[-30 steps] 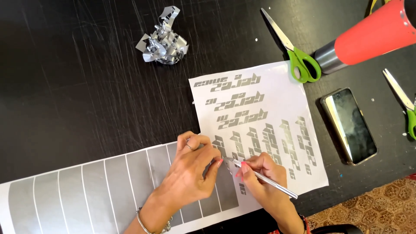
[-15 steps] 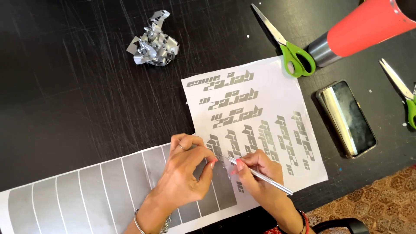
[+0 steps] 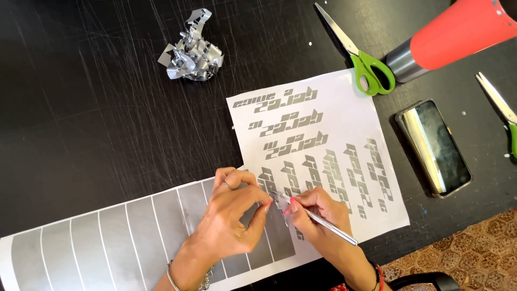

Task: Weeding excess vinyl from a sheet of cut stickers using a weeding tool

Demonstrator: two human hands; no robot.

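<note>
Head view: left hand (image 3: 234,215) hides silver tool (image 3: 318,218) tip; sheet (image 3: 323,145) lettering unclear.

Black, scratched bench (image 3: 81,118) seen from above. Lying directly on it: a crumpled ball of silver foil scraps (image 3: 191,51) at upper centre; a white sheet with silver cut shapes (image 3: 318,151) at centre; a long sheet of silver strips (image 3: 107,237) along the near edge, touching the white sheet; green-handled scissors (image 3: 361,56); a red and grey cylinder (image 3: 452,37); a dark phone (image 3: 435,146); a second pair of scissors (image 3: 498,105) at the right edge.
</note>
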